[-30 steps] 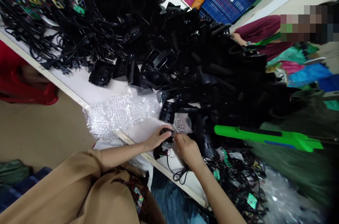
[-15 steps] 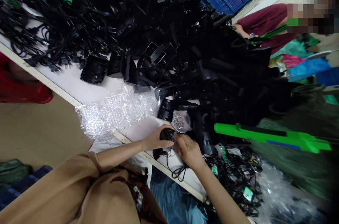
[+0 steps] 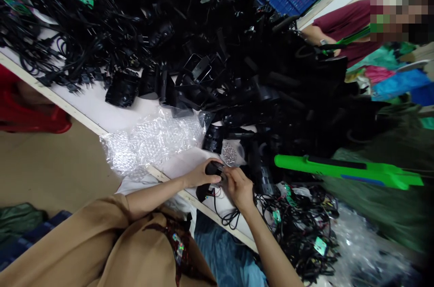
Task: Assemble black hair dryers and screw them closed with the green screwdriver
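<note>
Near the table's front edge, my left hand (image 3: 198,175) is wrapped round a small black plastic housing (image 3: 213,168). My right hand (image 3: 240,187) has its fingers pinched together at the right end of this housing; what sits between the fingertips is too small to make out. Just beyond the hands lies a clear bag of small silver screws (image 3: 229,153). Below the housing, another black part (image 3: 203,192) with thin coloured wires rests by the edge, and a looped black cable (image 3: 230,219) lies under my right wrist.
Bubble wrap (image 3: 156,140) lies left of my hands. Black plastic parts (image 3: 237,70) are heaped behind, plug cords (image 3: 77,47) far left. A long green tool (image 3: 346,171) extends at right, above wired circuit boards (image 3: 305,228). A co-worker's arm (image 3: 315,34) reaches in at the far right.
My right hand has turned slightly, its fingers now bunched closer over the housing's end. The housing has tilted a little in my left hand. The co-worker's arm has shifted slightly.
</note>
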A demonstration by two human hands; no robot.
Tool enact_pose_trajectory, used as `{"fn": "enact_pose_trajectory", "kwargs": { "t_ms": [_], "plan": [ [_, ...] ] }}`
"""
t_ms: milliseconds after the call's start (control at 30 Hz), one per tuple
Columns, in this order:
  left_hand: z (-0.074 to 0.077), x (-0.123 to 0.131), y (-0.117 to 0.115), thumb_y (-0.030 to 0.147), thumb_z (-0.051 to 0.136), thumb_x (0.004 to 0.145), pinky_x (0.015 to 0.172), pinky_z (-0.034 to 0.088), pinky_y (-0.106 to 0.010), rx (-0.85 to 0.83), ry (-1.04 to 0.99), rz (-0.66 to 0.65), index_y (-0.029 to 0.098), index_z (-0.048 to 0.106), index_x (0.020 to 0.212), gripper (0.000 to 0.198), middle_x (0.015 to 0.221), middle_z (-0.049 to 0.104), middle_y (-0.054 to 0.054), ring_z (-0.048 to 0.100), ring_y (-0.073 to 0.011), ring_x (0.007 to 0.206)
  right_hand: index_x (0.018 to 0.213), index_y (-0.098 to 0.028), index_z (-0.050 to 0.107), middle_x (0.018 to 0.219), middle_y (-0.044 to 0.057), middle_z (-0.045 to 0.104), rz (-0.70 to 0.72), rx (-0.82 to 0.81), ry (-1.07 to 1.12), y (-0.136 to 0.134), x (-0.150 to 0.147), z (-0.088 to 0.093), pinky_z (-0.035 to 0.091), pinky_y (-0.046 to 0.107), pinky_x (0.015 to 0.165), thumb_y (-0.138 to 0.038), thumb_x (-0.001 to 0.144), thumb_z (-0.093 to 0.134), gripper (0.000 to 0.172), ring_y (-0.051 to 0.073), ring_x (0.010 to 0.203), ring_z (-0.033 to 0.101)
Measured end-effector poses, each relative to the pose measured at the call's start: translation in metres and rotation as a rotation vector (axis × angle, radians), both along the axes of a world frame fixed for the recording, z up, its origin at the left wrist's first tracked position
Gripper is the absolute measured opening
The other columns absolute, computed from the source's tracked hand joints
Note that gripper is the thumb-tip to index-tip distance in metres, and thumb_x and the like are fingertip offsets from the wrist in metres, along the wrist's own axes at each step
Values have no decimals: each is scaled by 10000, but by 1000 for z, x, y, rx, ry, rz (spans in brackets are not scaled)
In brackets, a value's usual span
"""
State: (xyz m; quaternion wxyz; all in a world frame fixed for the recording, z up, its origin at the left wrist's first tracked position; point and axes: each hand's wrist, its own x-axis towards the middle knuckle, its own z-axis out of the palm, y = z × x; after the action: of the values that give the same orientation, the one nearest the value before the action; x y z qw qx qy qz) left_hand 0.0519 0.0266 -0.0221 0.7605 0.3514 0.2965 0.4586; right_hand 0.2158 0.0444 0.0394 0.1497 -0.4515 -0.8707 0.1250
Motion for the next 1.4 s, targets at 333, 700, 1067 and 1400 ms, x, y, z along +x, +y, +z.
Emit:
{"fn": "enact_pose_trajectory", "kwargs": {
  "t_ms": [333, 700, 1067, 1400],
  "plan": [
    [-1, -2, -1, 242, 698, 686, 947, 376, -380, 37, 49, -22, 185, 440, 1209, 586, 1112, 542, -69, 510, -211, 1042, 984, -178, 575, 924, 71, 646, 61, 11, -75, -1, 4, 18, 515, 262, 721, -193, 903, 426, 171, 157, 821, 628],
    [-6, 0, -1, 280, 736, 645, 822, 431, -312, -125, -98, -34, 180, 521, 1108, 520, 989, 611, -40, 569, -171, 881, 825, -150, 577, 741, 67, 611, 69, 0, -148, 4, -10, 16, 463, 244, 588, -143, 886, 369, 217, 155, 648, 583],
    [4, -9, 7, 496, 586, 739, 757, 448, -308, -510, -434, -298, 62, 591, 1072, 547, 952, 674, -142, 615, -230, 878, 947, -194, 640, 942, 68, 682, -218, -251, 175, 22, 6, 24, 492, 334, 811, -236, 864, 442, 219, 192, 883, 630],
    [-2, -4, 5, 560, 520, 769, 806, 466, -347, -623, -353, -226, 88, 581, 1056, 556, 933, 678, -119, 628, -239, 871, 931, -185, 642, 912, 82, 699, -315, -365, 211, -15, 9, 9, 504, 324, 782, -275, 844, 453, 227, 202, 855, 656]
  ]
}}
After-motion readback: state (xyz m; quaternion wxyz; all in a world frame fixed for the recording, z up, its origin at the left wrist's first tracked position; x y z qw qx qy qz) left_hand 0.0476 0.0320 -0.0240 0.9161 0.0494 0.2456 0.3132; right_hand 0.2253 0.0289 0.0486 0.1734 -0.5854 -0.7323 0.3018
